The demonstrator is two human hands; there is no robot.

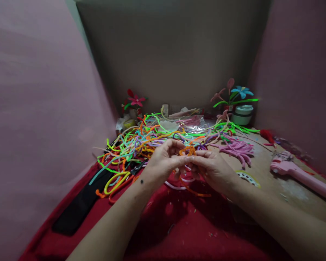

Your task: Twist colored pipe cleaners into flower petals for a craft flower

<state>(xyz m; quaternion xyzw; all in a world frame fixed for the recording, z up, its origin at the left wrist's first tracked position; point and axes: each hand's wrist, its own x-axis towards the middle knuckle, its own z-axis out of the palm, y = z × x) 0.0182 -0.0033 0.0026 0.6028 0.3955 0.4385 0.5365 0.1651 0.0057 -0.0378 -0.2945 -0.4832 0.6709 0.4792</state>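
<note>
An orange pipe cleaner (188,149), bent into small loops, is pinched between both hands in the middle of the view. My left hand (170,156) holds it from the left with thumb and bent fingers. From the right, my right hand (212,166) grips it, the two thumbs meeting just under the loops. An orange tail (197,193) hangs below the fingers. Behind the hands spreads a tangled heap of multicoloured pipe cleaners (141,141). The inner fingers partly hide how the loops are joined.
A pink tool with a long handle (301,174) lies right, beyond a pink pipe-cleaner bundle (240,150) and a white perforated disc (246,177). At left is a long black object (76,210) on red cloth (179,232). Pipe-cleaner flowers (241,91) and a pale jar (241,115) stand behind.
</note>
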